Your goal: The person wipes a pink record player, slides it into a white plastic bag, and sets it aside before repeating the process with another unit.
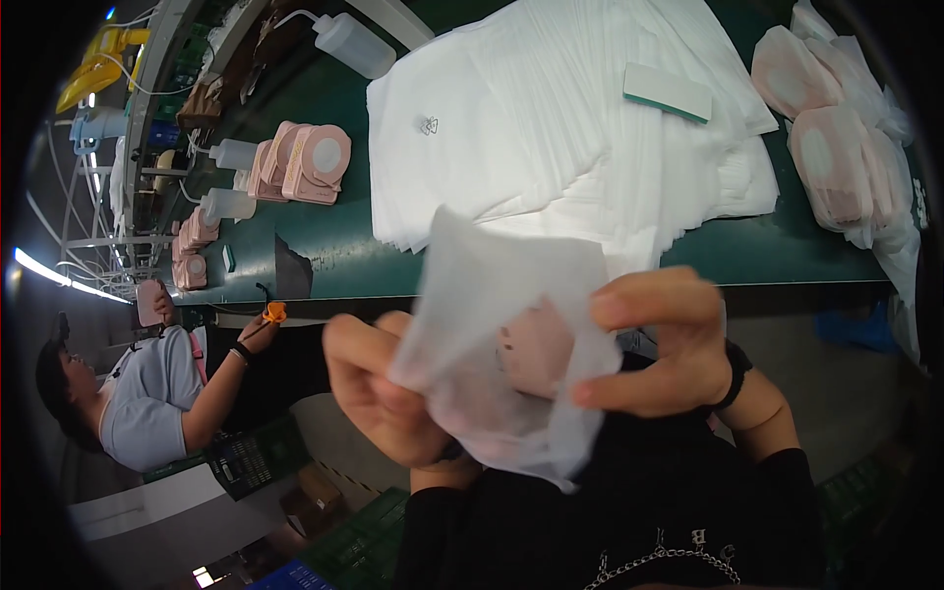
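Note:
A translucent white bag (501, 265) hangs in front of my body, with a pink plastic part (537, 346) showing through it. My left hand (383, 388) is closed on the bag's left edge, fingers curled. At the opposite edge, the fingers and thumb of my right hand (664, 344) grip the bag around the pink part. The lower part of the bag's contents is blurred. Just beyond my hands, a wide fanned pile of flat white bags (492, 128) covers much of the green table (344, 246).
A white-and-green block (669, 93) lies on the pile. Bagged pink parts (836, 162) stand at the right. Bare pink parts (313, 162) sit at the left, near squeeze bottles (354, 44). A co-worker (152, 383) sits at the left, holding a pink part (149, 302) and an orange object (274, 312).

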`<action>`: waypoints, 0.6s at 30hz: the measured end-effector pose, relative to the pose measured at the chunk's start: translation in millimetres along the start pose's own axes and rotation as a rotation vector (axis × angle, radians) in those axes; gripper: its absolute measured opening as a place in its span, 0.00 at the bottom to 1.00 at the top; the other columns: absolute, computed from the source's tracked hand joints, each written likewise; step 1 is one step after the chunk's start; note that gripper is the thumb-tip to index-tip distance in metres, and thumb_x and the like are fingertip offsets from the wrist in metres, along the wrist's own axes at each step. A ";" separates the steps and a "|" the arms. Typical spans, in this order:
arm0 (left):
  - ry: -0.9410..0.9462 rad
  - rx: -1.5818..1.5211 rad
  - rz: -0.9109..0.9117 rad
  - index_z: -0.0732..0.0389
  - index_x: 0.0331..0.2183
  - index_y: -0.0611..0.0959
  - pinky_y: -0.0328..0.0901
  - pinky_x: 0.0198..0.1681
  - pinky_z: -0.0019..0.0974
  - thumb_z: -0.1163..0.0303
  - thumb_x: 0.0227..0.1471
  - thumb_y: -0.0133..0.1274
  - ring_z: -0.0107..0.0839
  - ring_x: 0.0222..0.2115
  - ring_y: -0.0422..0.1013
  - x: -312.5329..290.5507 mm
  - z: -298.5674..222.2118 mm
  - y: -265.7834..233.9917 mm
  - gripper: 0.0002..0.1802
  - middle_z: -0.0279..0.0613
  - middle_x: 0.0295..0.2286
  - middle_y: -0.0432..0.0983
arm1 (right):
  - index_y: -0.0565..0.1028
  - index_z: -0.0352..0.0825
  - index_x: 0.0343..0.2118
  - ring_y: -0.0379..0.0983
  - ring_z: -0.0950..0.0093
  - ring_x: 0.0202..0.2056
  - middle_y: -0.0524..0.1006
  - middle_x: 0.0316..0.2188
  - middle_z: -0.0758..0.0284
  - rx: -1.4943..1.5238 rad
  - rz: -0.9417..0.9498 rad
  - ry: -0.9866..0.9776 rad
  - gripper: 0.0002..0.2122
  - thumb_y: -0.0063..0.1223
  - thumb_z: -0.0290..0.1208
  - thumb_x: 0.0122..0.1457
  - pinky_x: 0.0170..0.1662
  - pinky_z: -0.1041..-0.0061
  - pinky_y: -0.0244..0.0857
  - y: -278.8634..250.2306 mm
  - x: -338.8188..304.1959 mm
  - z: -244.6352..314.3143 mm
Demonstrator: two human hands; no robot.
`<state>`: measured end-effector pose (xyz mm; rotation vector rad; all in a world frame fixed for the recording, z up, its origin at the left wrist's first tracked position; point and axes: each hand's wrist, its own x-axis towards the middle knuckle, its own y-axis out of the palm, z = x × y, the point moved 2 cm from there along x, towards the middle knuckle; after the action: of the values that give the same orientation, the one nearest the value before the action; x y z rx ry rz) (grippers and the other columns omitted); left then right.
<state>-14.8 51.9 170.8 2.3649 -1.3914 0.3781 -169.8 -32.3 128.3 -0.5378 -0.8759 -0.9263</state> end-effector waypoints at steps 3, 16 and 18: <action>0.027 0.211 0.469 0.62 0.31 0.70 0.64 0.25 0.30 0.59 0.56 0.49 0.25 0.20 0.68 3.9 -15.5 12.6 0.15 0.37 0.19 0.67 | 0.74 0.30 0.26 0.68 0.71 0.26 0.71 0.26 0.67 0.008 0.115 0.081 0.04 0.58 0.20 0.46 0.28 0.76 0.63 15.9 -9.2 -5.8; -1.186 -0.263 0.506 0.65 0.56 0.59 0.56 0.56 0.39 0.47 0.60 0.35 0.32 0.54 0.57 -69.3 117.5 17.4 0.35 0.46 0.53 0.60 | 0.71 0.27 0.43 0.71 0.73 0.41 0.75 0.40 0.63 0.721 -0.364 0.742 0.16 0.55 0.31 0.54 0.45 0.73 0.63 -25.9 -48.0 -1.4; -1.133 -0.400 0.646 0.63 0.57 0.58 0.55 0.57 0.39 0.47 0.59 0.35 0.34 0.55 0.56 -80.2 132.4 0.1 0.34 0.47 0.53 0.59 | 0.69 0.29 0.38 0.69 0.73 0.35 0.73 0.35 0.64 0.557 -0.239 0.784 0.12 0.54 0.30 0.53 0.40 0.76 0.62 -19.8 -36.5 20.4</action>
<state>-47.5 55.7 19.5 1.6965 -2.3728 -1.1661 -206.4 -10.9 109.9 0.4103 -0.4389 -0.9477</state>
